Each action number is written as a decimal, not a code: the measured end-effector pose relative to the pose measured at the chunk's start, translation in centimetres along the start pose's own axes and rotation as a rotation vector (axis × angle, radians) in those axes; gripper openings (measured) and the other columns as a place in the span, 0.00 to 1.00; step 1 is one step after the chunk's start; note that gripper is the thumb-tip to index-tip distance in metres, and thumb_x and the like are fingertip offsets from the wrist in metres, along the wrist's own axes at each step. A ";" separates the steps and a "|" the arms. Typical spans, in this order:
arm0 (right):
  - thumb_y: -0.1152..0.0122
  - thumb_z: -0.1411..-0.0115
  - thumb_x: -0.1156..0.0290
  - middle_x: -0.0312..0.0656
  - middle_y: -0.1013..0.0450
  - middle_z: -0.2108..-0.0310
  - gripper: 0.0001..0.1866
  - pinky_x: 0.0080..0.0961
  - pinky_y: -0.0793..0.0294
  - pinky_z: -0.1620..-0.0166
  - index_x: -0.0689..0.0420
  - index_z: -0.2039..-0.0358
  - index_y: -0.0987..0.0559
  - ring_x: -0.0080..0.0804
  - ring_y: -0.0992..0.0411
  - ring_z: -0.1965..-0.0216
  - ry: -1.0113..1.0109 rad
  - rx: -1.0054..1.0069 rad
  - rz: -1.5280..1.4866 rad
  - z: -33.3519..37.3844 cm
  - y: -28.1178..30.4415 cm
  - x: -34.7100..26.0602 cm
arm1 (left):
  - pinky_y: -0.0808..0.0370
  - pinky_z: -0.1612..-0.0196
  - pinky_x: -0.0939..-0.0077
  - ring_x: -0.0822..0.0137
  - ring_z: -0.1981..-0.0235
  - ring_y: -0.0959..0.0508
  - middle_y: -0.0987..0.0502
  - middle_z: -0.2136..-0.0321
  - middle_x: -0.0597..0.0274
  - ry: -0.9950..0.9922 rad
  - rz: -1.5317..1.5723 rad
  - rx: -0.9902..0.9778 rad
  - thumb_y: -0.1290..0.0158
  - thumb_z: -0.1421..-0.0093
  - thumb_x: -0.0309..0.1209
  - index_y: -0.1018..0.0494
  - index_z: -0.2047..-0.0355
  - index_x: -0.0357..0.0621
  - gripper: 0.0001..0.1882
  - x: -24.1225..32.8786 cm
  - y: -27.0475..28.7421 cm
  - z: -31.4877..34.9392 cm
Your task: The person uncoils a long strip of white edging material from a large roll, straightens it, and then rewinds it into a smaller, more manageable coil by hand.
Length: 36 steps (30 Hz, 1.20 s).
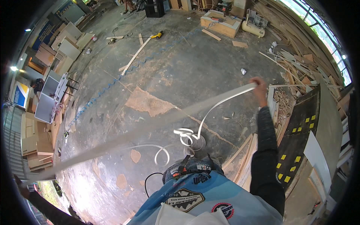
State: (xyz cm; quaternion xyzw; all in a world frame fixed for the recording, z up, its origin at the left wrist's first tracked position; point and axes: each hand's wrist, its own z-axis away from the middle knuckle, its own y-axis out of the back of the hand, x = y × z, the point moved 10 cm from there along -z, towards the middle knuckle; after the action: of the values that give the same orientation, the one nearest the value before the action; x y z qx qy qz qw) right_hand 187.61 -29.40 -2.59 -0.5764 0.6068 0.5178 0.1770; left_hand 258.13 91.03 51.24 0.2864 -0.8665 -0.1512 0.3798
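A long, thin pale strip of edge banding (150, 126) is stretched slantwise across the view between my two hands, blurred along its length. At the right, my right hand (259, 91) is raised with its fingers closed on the upper end of the strip. From that hand a white tail of the same banding hangs down into loose coils (186, 133) on the floor by my feet. My left hand (22, 188) is low at the dark left rim, closed around the other end; its fingers show only in part. Another white loop (162, 155) curls left of my legs.
A blue coiled air hose (92, 102) crosses the concrete floor. A yellow power tool (159, 35) lies by a long batten (137, 56). Wood scraps (284, 101) and boards line the right side; cabinet parts (47, 108) stand left. An air compressor (253, 29) sits at the back.
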 end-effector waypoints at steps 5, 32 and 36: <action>0.42 0.41 0.74 0.37 0.22 0.68 0.07 0.23 0.29 0.57 0.61 0.65 0.18 0.23 0.27 0.64 -0.059 0.229 0.066 -5.6 14.4 -3.2 | 0.30 0.40 0.60 0.51 0.46 0.26 0.27 0.47 0.44 0.306 0.353 0.072 0.59 0.35 0.32 0.40 0.36 0.33 0.28 -13.0 -0.1 9.4; 0.33 0.56 0.81 0.34 0.35 0.83 0.14 0.26 0.36 0.75 0.55 0.67 0.21 0.24 0.37 0.80 0.183 -0.575 -0.074 9.3 -16.1 -27.2 | 0.28 0.61 0.60 0.50 0.64 0.26 0.25 0.69 0.50 -0.486 0.541 -1.166 0.39 0.46 0.26 0.24 0.68 0.35 0.08 45.4 -63.2 50.0; 0.35 0.59 0.84 0.27 0.40 0.81 0.15 0.20 0.40 0.74 0.56 0.68 0.19 0.17 0.42 0.78 -0.078 -0.402 -0.081 9.6 -12.0 -17.6 | 0.30 0.56 0.60 0.50 0.61 0.27 0.26 0.68 0.52 -0.514 0.296 -0.770 0.38 0.50 0.20 0.28 0.68 0.36 0.10 32.3 -58.1 42.4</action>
State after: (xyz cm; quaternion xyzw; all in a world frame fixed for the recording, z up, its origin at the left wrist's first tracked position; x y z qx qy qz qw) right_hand 199.32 -9.93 2.81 -0.6034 0.4605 0.6429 0.1025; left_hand 231.05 27.22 13.62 -0.0480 -0.8448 -0.4710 0.2494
